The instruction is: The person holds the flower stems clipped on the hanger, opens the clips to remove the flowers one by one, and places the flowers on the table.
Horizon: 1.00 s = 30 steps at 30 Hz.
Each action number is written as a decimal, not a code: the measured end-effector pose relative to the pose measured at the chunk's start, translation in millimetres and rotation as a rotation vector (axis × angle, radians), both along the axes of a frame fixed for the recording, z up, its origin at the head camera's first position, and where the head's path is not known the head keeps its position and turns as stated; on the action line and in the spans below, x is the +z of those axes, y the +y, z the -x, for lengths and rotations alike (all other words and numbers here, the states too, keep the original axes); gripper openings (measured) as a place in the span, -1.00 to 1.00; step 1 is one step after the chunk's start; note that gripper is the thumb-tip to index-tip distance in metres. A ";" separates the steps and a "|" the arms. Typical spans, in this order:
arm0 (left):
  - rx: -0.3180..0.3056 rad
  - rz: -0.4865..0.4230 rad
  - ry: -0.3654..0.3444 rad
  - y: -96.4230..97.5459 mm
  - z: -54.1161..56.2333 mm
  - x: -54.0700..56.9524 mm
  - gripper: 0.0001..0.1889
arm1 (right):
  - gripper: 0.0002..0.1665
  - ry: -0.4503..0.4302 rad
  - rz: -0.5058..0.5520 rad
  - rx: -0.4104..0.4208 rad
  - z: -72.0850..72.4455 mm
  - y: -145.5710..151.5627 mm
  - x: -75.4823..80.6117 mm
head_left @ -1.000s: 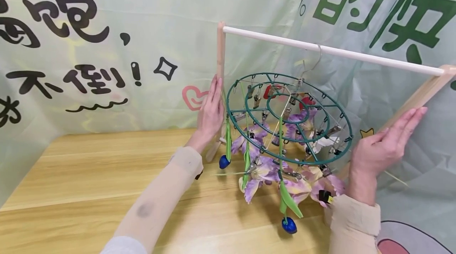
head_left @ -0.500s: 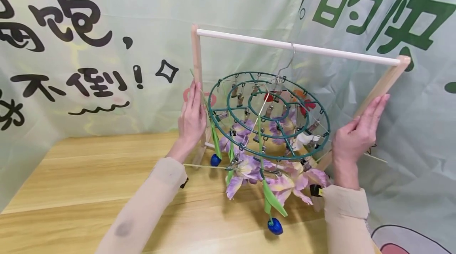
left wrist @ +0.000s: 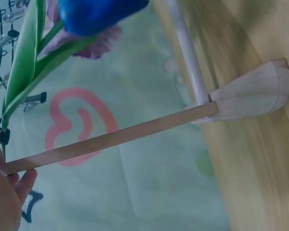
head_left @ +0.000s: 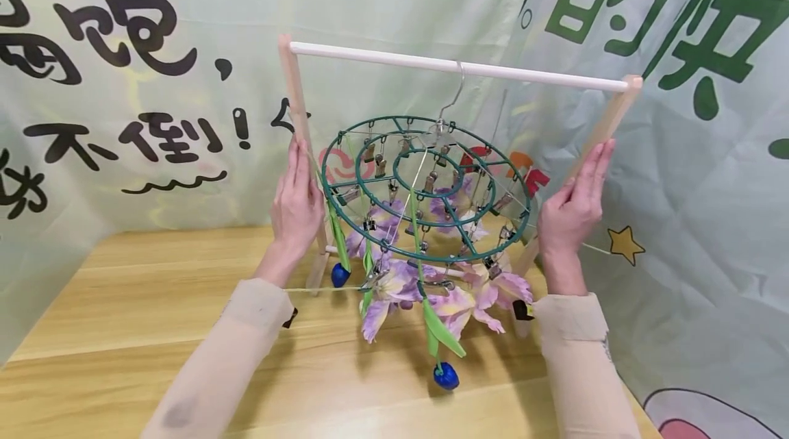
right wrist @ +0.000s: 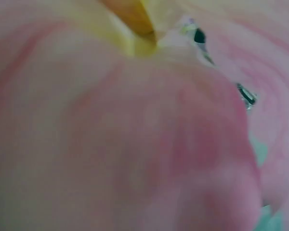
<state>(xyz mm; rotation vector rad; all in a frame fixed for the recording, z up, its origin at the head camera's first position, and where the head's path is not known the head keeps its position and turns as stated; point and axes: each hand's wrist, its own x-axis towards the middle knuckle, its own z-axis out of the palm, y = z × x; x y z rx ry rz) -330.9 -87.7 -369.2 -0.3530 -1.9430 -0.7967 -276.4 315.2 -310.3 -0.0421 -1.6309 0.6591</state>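
A wooden rack with a white top rod (head_left: pixel 524 74) stands on the table. From the rod hangs a round green clip hanger (head_left: pixel 456 209). Artificial flowers dangle upside down from its clips: purple ones (head_left: pixel 391 288), pink ones (head_left: pixel 474 295) and blue tulips (head_left: pixel 446 376). With straight fingers, my left hand (head_left: pixel 297 203) presses the rack's left post (head_left: pixel 294 86); the left wrist view shows fingertips at that post (left wrist: pixel 111 139). My right hand (head_left: pixel 573 209) lies along the right post (head_left: pixel 607 120), fingers straight. A pink petal (right wrist: pixel 183 144) fills most of the right wrist view, hiding that hand.
The wood-grain table (head_left: pixel 154 316) extends to the left and front. Behind it hangs a pale printed cloth (head_left: pixel 382 1) with large characters, which also runs along the right side close by my right arm. A wooden foot (left wrist: pixel 255 91) of the rack rests on the table.
The rack, with the hanger and flowers on it, has shifted left across the table and turned slightly. Both hands have moved left with it, staying at the posts.
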 end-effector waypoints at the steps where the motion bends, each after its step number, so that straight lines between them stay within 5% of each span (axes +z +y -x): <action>1: 0.005 0.002 0.002 -4.2 -0.6 -0.6 -0.29 | -0.38 0.001 -0.007 0.003 3.3 -3.1 -0.6; 30: 0.133 -0.028 0.085 -87.0 -3.1 4.7 -0.24 | -0.32 -0.110 -0.097 0.202 70.5 -73.5 -1.0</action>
